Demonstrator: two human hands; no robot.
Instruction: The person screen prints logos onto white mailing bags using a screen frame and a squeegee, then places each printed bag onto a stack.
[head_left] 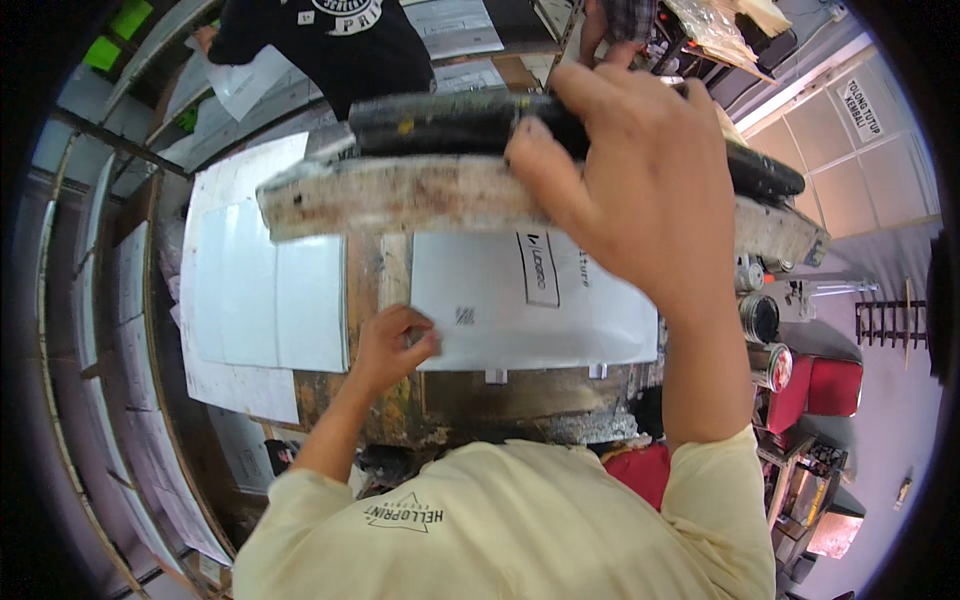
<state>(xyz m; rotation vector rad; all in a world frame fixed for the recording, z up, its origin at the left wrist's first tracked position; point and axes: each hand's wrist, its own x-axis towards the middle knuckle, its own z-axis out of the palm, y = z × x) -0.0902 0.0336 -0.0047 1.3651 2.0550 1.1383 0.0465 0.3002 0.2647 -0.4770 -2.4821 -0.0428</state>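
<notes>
Gripping black bar (430, 122) beneath right fingers (588, 92), left fingers (398, 320) curled beside printed white sheet (480, 285), hold unclear

The head fisheye looks down on the worktable (530, 395) — near, it seems, though the lens bends edges.

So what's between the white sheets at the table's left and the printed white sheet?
In the head view, a narrow, stained strip of the work surface, with the left hand across its near end.

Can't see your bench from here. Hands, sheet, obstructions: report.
Right hand gripping wooden frame. Left hand at printed sheet's left edge. Wooden frame hiding sheet's far part.
</notes>
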